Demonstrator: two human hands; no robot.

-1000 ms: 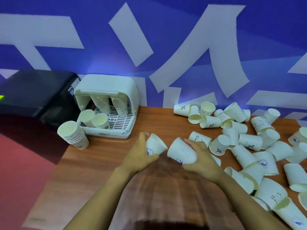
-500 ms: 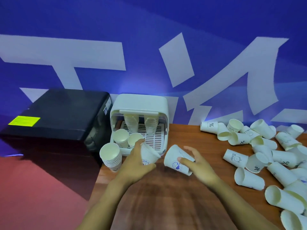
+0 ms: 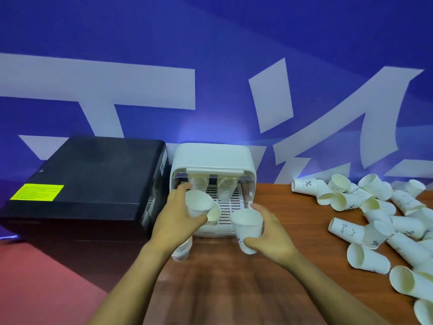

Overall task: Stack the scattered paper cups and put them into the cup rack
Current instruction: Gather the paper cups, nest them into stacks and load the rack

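Note:
My left hand grips a white paper cup upright, mouth up, just in front of the white cup rack. My right hand holds a second paper cup upright, a little lower and to the right, at the rack's front edge. Inside the rack two stacks of cups hang mouth down at the back, and another cup stands behind the left-hand cup. A short stack of cups sits on the table under my left wrist.
Several loose paper cups lie scattered on their sides over the right of the wooden table. A black box with a yellow label stands left of the rack. A blue and white wall rises behind.
Both hands carried their cups forward and left toward the rack and turned them upright. The view swung left, so the scattered cups now lie far right.

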